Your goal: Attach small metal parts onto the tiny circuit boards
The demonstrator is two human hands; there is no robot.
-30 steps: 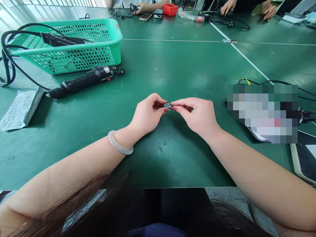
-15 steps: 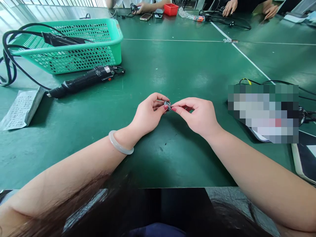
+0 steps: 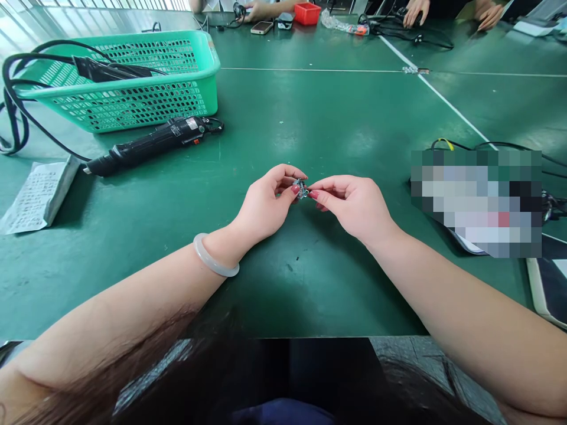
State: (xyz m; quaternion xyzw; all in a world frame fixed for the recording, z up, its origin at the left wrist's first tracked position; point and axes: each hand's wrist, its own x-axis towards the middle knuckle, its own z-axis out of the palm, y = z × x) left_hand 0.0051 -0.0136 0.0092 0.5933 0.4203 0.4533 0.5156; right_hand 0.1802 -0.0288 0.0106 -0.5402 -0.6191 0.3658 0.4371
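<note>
Above the green tabletop (image 3: pixel 283 283), my left hand (image 3: pixel 266 203) is closed, pinching a small dark-and-silver metallic part (image 3: pixel 302 188) between thumb and fingertips. Its exact kind is too small to make out. My right hand (image 3: pixel 357 203) meets the part from the right, with thumb and index finger pressed together at its edge. Whether those fingertips grip the part itself or a tiny piece of it cannot be told. A pale bangle (image 3: pixel 212 257) circles my left wrist.
A black electric screwdriver (image 3: pixel 155 147) lies at left before a green basket (image 3: pixel 133 88) holding cables. A wrapped packet with writing (image 3: pixel 38 195) sits near the left edge. At right lies a blurred-out item (image 3: pixel 476 203). Across the table are co-workers' hands, a phone (image 3: pixel 262 28) and a red box (image 3: pixel 307 13).
The small part has turned slightly between my fingers and shows more of its silver face. My right fingers have shifted a little; the left hand holds nearly the same place.
</note>
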